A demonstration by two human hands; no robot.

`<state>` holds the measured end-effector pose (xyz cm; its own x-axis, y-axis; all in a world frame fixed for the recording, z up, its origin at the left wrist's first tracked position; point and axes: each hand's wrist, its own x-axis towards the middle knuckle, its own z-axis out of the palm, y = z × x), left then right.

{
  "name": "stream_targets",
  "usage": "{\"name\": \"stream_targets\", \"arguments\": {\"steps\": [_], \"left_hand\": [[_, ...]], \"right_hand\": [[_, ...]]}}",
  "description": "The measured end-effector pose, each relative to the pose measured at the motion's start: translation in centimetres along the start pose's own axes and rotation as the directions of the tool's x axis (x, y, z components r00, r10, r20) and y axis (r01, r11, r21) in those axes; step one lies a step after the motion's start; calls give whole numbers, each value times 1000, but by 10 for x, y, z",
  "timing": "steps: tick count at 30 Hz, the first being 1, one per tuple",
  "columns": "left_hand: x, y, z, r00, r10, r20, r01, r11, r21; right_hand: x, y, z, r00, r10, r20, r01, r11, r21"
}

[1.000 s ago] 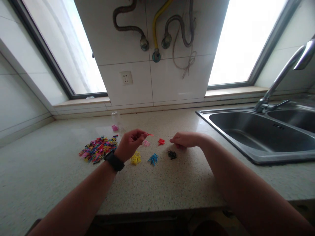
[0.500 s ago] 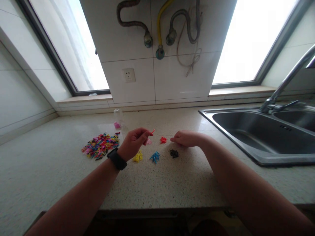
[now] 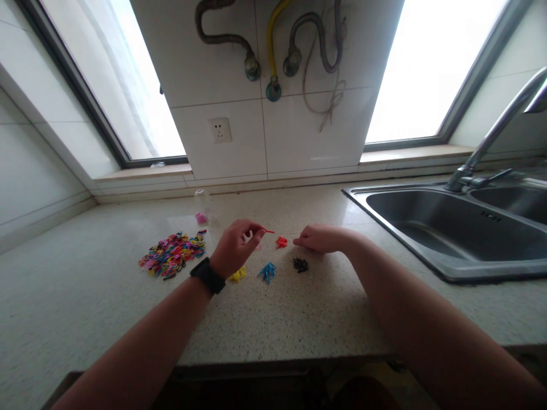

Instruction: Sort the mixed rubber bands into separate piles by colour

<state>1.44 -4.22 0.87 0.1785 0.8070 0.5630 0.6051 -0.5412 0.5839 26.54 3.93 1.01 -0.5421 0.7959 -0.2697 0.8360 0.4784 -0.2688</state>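
Between the thumb and index finger of my left hand (image 3: 236,244) a red rubber band (image 3: 269,232) is pinched, just left of and above the small red pile (image 3: 281,242). My right hand (image 3: 318,238) rests on the counter to the right of that pile, fingers curled together, the foremost fingertip pointing at it; nothing shows in it. Nearer to me lie a yellow pile (image 3: 238,274), partly covered by my left hand, a blue pile (image 3: 267,272) and a black pile (image 3: 300,265). A pink bit (image 3: 258,247) shows behind my left thumb. Left of my wrist spreads a large mixed-colour heap of bands (image 3: 173,253).
Behind the heap is a clear plastic container (image 3: 200,205) with something pink (image 3: 200,217) by it. A steel sink (image 3: 427,228) with a faucet (image 3: 491,142) is set in the speckled counter (image 3: 273,324) at the right. The tiled wall carries a socket (image 3: 220,130) and hoses.
My left hand has moved slightly right, bringing the red band down closer to the red pile. My right hand stays almost in place. The whole view has shifted a little.
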Motion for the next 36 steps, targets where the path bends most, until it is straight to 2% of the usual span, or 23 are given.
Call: {"name": "stream_targets", "arguments": {"steps": [7, 12, 19, 28, 36], "left_hand": [[11, -8, 19, 983, 148, 110, -172, 954, 246], [12, -17, 29, 970, 120, 213, -190, 920, 342], [9, -13, 36, 949, 116, 293, -229, 892, 390], [12, -15, 27, 937, 151, 316, -264, 898, 352], [12, -16, 6, 941, 193, 279, -310, 823, 476]], "right_hand": [[1, -1, 0, 1000, 0, 2, 0, 1000, -7], [2, 0, 0, 1000, -15, -3, 15, 1000, -19], [2, -1, 0, 1000, -8, -22, 7, 999, -37], [2, -1, 0, 1000, -2, -15, 2, 1000, -30], [3, 3, 1, 1000, 11, -27, -11, 1000, 18]]}}
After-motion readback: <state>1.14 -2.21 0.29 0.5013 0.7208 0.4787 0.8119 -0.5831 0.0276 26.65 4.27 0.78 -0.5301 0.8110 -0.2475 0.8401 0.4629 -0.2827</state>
